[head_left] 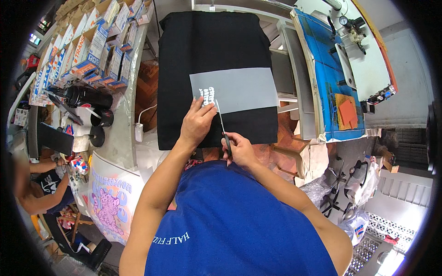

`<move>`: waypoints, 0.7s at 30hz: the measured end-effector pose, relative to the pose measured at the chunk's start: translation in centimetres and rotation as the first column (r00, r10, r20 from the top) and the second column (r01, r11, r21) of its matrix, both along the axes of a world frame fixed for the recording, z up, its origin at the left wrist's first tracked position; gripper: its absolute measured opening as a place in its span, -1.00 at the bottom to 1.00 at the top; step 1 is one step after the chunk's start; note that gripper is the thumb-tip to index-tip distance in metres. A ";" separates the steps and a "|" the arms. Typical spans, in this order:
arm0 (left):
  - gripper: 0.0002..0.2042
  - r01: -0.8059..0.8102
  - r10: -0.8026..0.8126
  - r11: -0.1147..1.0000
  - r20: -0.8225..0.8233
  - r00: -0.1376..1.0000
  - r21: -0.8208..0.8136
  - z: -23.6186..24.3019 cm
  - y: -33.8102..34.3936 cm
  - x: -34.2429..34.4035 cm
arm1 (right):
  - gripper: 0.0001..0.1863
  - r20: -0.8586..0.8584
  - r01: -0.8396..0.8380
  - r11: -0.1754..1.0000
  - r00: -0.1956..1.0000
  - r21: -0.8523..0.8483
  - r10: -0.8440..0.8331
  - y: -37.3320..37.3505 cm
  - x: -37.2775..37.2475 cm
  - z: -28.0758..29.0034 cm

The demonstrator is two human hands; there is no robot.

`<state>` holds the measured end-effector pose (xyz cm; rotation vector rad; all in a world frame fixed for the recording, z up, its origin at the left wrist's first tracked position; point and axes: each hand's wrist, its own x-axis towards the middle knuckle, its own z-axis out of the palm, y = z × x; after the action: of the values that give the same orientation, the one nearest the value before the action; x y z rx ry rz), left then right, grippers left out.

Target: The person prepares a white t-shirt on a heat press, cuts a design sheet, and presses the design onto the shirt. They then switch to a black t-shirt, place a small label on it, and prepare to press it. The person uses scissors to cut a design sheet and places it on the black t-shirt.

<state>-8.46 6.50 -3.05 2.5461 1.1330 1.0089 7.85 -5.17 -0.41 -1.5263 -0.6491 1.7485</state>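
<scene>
A grey, see-through-looking film sheet (248, 89) with white raised-looking lettering (208, 95) near its left end lies over a black cloth (212, 41). My left hand (198, 122) grips the sheet's near left edge, its fingertips beside the lettering. My right hand (239, 149) is closed round the black handles of a pair of scissors (226, 140). Their long metal blades point away from me and meet the sheet's near edge, just right of the lettering and my left fingertips. How far the blades are parted is hard to make out.
Many upright cartons (92, 50) crowd the left bench (122, 108), along with a black cylindrical appliance (87, 97). At right stands a blue-topped table (317, 60) with orange pads (347, 112). Another person (46, 184) sits far left. A printed sheet (108, 198) hangs near my left elbow.
</scene>
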 end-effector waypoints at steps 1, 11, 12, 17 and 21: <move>-0.82 -0.001 0.001 1.000 0.004 1.000 -0.006 0.0 0.0 0.0 | -0.53 0.004 -0.002 1.000 1.000 -0.005 0.002 0.0 -0.1 0.0; -0.78 0.004 0.007 0.998 0.146 0.989 -0.069 -0.2 -1.0 0.0 | -0.56 -0.005 0.078 0.996 0.997 0.052 -0.078 3.1 -0.6 0.1; -0.78 0.003 0.008 0.997 0.150 0.989 -0.073 -0.2 -1.0 0.1 | -0.56 -0.013 0.080 0.995 0.997 0.061 -0.079 3.1 -0.6 0.1; -0.77 -0.002 0.019 0.995 0.167 0.986 -0.099 0.0 -1.8 0.1 | -0.56 -0.042 0.091 0.996 0.995 0.006 -0.091 2.3 -0.6 0.1; -0.76 -0.018 0.033 0.994 0.153 0.988 -0.104 0.0 -2.1 0.2 | -0.56 -0.027 0.093 0.995 0.995 0.042 -0.092 2.0 -0.8 0.3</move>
<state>-8.29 4.36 -3.05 2.3355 1.1459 1.1033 7.05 -3.12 -0.08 -1.4797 -0.5909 1.6710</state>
